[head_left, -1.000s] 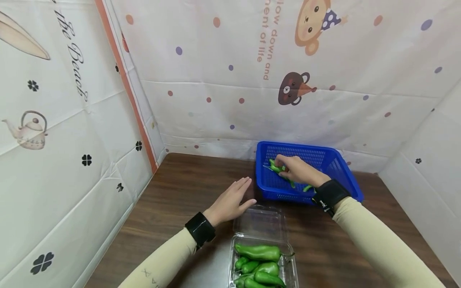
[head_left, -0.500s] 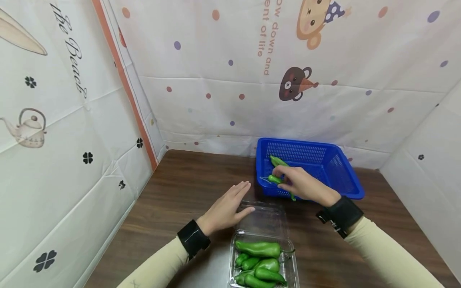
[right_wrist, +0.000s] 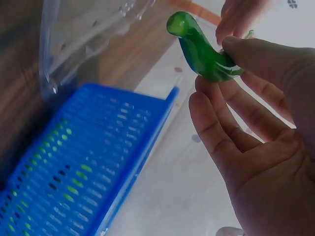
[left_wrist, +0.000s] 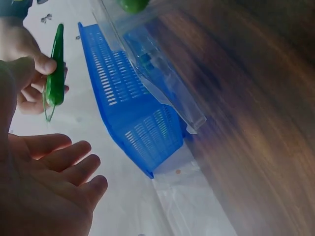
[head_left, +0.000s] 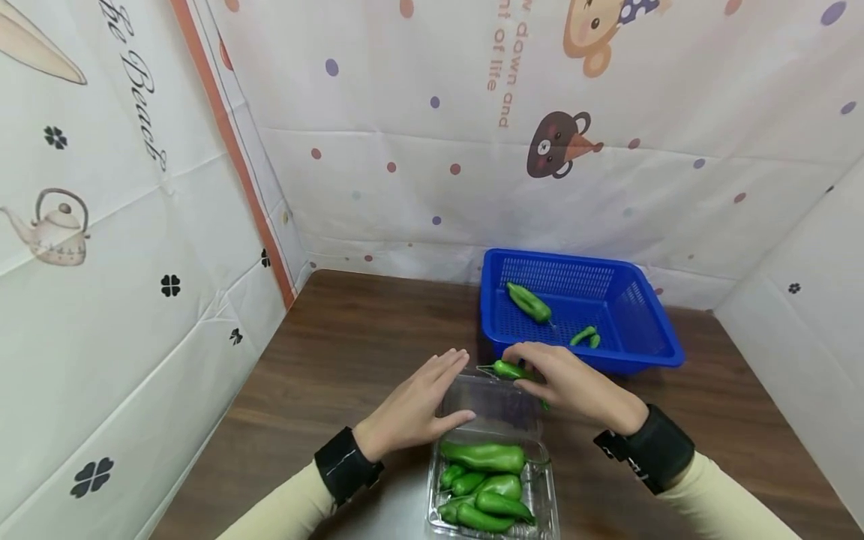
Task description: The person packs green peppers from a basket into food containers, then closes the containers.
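My right hand (head_left: 570, 382) pinches a green chili pepper (right_wrist: 204, 54) between thumb and fingers, just in front of the basket and above the lid. The left hand (head_left: 415, 405) is held out with straight fingers beside the lid, holding nothing; in the left wrist view its palm (left_wrist: 49, 187) shows below the pepper. A clear plastic clamshell box (head_left: 550, 499) lies open below the hands, its lid (head_left: 486, 409) folded back. Several green peppers (head_left: 482, 456) lie in the box. Behind the right hand stands a blue plastic basket (head_left: 634, 330) holding a large pepper (head_left: 529, 302) and small ones (head_left: 583, 335).
Everything stands on a dark brown wooden table (head_left: 378, 322). A white printed cloth (head_left: 378, 202) hangs along the back and both sides, close behind the basket.
My right hand has lifted the pepper out of the basket and brought it nearer, over the lid. The left hand has shifted slightly nearer, still straight. The head view has tilted a little downward.
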Demonstrator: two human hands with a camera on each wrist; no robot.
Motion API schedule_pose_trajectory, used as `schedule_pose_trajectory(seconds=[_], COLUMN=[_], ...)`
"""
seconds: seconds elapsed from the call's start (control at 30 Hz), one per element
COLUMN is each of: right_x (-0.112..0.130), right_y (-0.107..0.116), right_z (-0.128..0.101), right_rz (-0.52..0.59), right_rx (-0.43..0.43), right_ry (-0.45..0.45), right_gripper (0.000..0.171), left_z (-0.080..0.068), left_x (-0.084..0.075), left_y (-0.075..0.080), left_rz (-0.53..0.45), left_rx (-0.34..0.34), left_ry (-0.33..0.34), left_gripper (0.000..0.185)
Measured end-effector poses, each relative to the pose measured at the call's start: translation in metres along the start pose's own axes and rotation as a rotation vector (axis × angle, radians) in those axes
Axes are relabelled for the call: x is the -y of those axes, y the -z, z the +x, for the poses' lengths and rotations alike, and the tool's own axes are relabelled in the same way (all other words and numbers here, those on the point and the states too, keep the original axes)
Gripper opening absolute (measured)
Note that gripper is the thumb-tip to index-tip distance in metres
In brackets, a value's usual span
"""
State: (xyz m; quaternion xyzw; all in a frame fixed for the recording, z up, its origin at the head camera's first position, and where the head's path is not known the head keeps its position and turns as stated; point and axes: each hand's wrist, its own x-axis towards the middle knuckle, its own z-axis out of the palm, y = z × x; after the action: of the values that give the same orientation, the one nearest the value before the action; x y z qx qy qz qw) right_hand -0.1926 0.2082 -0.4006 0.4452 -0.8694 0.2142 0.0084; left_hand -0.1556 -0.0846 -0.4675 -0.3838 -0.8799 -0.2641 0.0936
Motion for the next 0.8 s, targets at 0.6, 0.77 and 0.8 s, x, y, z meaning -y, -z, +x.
schedule_pose_trajectory(seconds=[0.6, 0.77, 0.8], right_x=[0.025, 0.032, 0.033], right_y=[-0.036, -0.045, -0.047], right_z=[-0.028, -0.031, -0.032], right_rz=[0.032, 0.058, 0.061], right_rx=[-0.081, -0.078, -0.077], right_ry=[0.171, 0.202, 0.203], right_gripper=[0.045, 0.044, 0.044], left_z=[-0.034, -0.043, -0.045], left_x=[-0.008, -0.012, -0.013], left_y=[-0.002, -0.004, -0.005], left_rz=[-0.081, -0.085, -0.087], left_rx=[0.089, 0.109, 0.115], left_ry=[-0.018, -0.004, 0.000], left_gripper=[0.090, 0.090, 0.091])
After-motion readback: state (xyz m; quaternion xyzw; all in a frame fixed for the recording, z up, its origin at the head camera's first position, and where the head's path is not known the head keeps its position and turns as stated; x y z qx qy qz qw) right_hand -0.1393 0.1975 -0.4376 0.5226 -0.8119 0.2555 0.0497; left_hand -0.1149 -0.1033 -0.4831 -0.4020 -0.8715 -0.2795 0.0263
